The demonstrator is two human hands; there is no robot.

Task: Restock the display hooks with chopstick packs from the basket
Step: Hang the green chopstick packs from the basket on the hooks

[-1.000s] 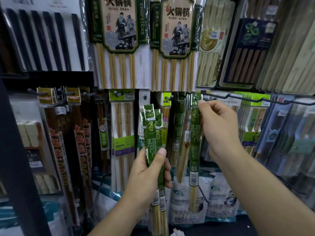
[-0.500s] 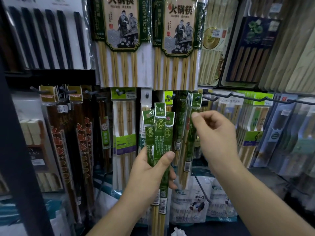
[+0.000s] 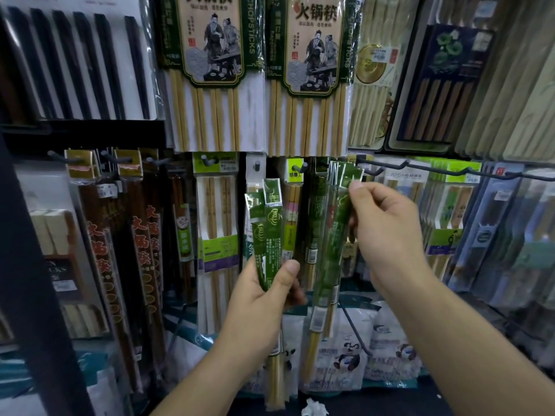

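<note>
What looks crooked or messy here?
The narrow green chopstick packs pinched by the right hand tilt sideways, while the display packs beside them hang straight. The left hand's green bundle stands nearly upright. A crumpled white scrap lies at the bottom edge.

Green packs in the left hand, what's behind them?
The left hand holds the green packs before a lime-topped hanging pack; its lower part is covered.

Dark rack (image 3: 90, 135) with metal hooks (image 3: 378, 166), chopstick packs (image 3: 217, 223) in crowded rows on them.
</note>
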